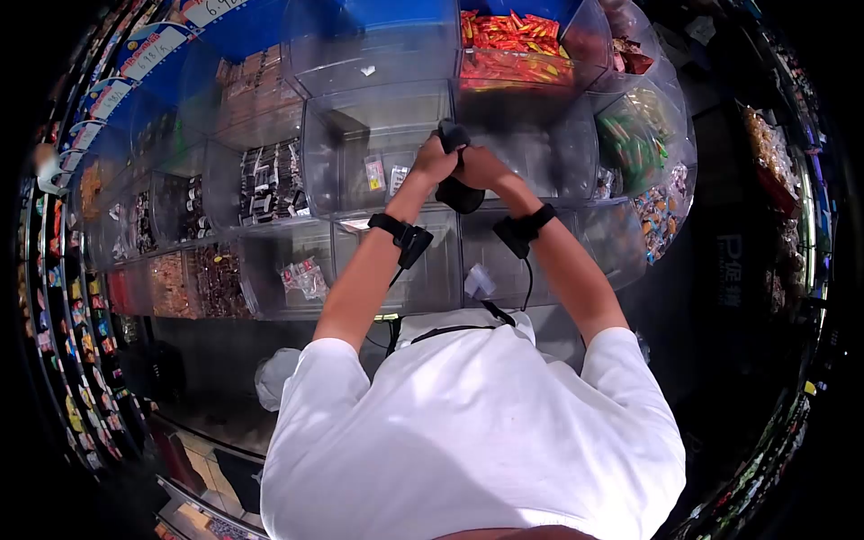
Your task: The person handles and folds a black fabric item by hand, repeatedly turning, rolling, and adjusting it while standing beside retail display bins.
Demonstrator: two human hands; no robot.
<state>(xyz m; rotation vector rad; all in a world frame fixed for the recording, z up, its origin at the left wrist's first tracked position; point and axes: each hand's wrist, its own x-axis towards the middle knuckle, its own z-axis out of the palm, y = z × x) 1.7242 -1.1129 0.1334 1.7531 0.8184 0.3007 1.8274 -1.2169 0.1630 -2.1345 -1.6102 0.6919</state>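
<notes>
My left hand [435, 162] and my right hand [486, 167] are close together over the middle of the clear plastic bins. Both are closed around a black object [461, 195], which shows above and below my fingers. Its kind I cannot make out; its lower end is wide and rounded, and a dark rounded part sticks up at the top. Beneath my hands is a clear bin [346, 135] with a few small packets [374, 175] at its bottom. Each wrist wears a black strap with a small box and a cable.
Red and yellow wrapped sweets [515, 49] fill a bin at the back. Dark packets [272, 178] lie in a bin to the left, green ones [634, 135] to the right. Price signs [148, 54] stand at the far left. A white plastic bag [275, 378] hangs below the bins.
</notes>
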